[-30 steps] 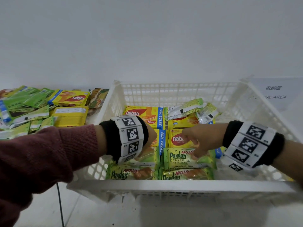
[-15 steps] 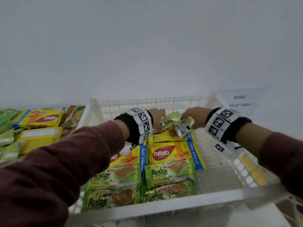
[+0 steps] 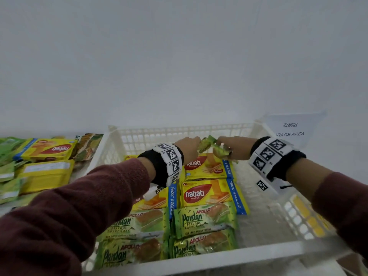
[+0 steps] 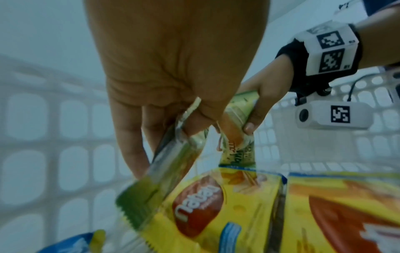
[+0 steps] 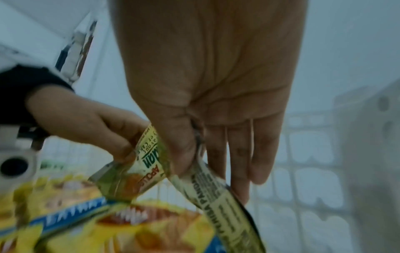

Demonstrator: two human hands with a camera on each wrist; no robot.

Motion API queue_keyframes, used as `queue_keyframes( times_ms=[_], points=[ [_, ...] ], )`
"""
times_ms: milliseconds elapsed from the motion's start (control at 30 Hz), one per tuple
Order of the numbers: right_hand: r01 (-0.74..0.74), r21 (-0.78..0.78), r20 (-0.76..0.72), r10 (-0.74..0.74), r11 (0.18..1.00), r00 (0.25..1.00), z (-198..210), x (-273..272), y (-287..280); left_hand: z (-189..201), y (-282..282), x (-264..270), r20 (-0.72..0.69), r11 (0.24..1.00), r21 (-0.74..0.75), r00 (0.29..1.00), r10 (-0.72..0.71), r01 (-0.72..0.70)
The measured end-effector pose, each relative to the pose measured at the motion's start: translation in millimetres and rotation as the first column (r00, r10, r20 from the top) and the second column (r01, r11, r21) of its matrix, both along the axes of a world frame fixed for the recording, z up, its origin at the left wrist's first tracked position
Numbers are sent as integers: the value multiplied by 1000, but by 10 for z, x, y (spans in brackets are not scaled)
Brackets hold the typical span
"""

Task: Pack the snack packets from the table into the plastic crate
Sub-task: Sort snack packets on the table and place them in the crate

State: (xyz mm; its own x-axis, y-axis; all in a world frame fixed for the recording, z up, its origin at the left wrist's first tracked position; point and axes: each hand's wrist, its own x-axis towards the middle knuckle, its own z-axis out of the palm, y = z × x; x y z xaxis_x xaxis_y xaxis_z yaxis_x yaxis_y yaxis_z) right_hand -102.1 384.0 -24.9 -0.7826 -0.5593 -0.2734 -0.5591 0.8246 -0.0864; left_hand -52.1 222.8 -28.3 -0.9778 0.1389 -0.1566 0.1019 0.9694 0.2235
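Observation:
A white plastic crate point(image 3: 209, 263) holds yellow Nabati wafer packets point(image 3: 207, 194) behind green Pandan cake packets point(image 3: 203, 220). Both hands hover over the crate's far end, each with a small green Pandan packet. My left hand point(image 3: 189, 148) pinches one packet point(image 4: 173, 162) between thumb and fingers. My right hand point(image 3: 229, 149) pinches the other packet point(image 5: 218, 188), printed label showing. The two packets point(image 3: 207, 145) nearly touch above the farthest Nabati packet point(image 4: 216, 205). In the right wrist view the left hand's packet point(image 5: 142, 164) hangs front side out.
More yellow and green snack packets point(image 3: 45, 154) lie piled on the table left of the crate. A paper sign reading "storage area" point(image 3: 290, 130) stands behind the crate's right corner. The crate's right part point(image 3: 262, 220) shows bare floor. A white wall is behind.
Both hands moved from the middle of the crate to its far end. Each picked up a green packet that lay on the Nabati packets and raised it slightly.

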Motion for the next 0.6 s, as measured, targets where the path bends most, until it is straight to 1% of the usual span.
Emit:
queue_keyframes(
  times_ms=[67,100,167,233,300,367,433,500,600],
  points=[
    [59,-179,47,-51,982,998,135,10,38,80,-34,5,-32,993,108,998,50,-47],
    [83,-277,89,-61,957,994,210,21,54,123,-50,10,-43,982,176,996,77,-68],
    [166,-454,215,-73,876,974,365,61,100,212,-81,25,-50,949,297,991,123,-102],
    [261,-563,310,-92,784,946,498,105,162,296,-115,41,-28,911,393,988,149,-127],
    [334,-646,376,-95,687,922,601,142,219,369,-140,56,-9,877,461,988,153,-131],
    [393,-697,422,-100,600,901,669,168,267,427,-165,71,-31,857,504,989,143,-108],
    [415,-701,435,-114,580,893,692,186,302,475,-195,93,-70,845,528,987,142,-84],
    [410,-681,425,-128,607,896,697,219,314,507,-229,116,-106,849,525,986,132,-57],
    [402,-641,421,-139,653,896,682,305,284,556,-284,192,-169,887,461,981,93,-5]
  ],
)
